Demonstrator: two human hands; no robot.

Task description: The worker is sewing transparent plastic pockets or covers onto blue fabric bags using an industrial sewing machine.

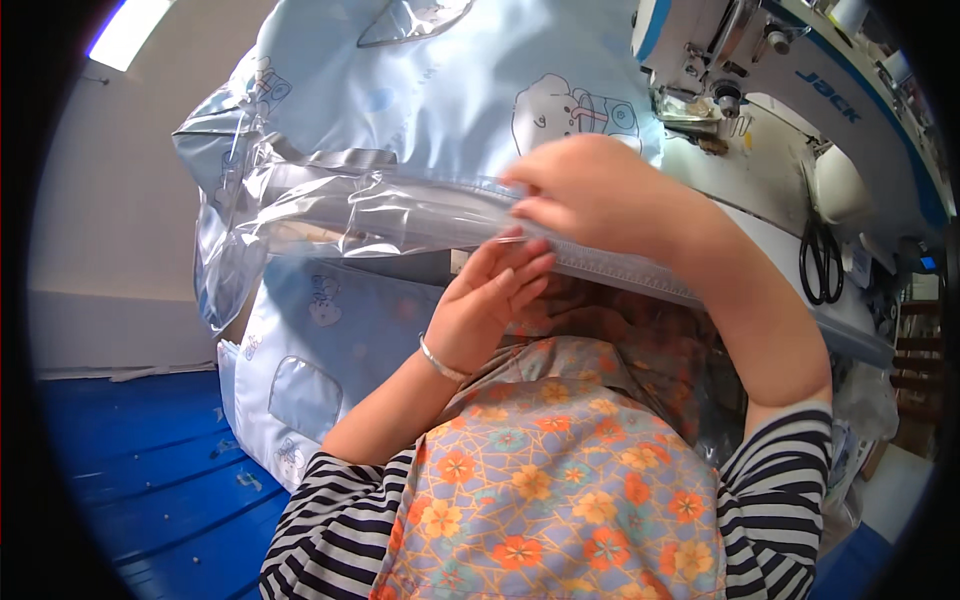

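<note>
Light blue fabric (pixel 400 120) with printed cartoon animals spreads over the table, with a strip of clear plastic film (pixel 400 215) along its near side. My left hand (pixel 495 290) is palm up at the film's near edge, its fingers stretched out and slightly parted. A bracelet (pixel 440 360) circles that wrist. Just above it, my right hand (pixel 580 190) reaches across the fabric's border with the film, fingers bent toward the left. Motion smears its fingertips, so whether they grip the edge cannot be made out.
A white and blue sewing machine (pixel 800 90) stands at the back right. Black-handled scissors (pixel 820 265) lie beside it. A ruler-like marked strip (pixel 620 268) runs along the table's near edge. More printed fabric (pixel 340 310) hangs at the left, above a blue floor (pixel 150 480).
</note>
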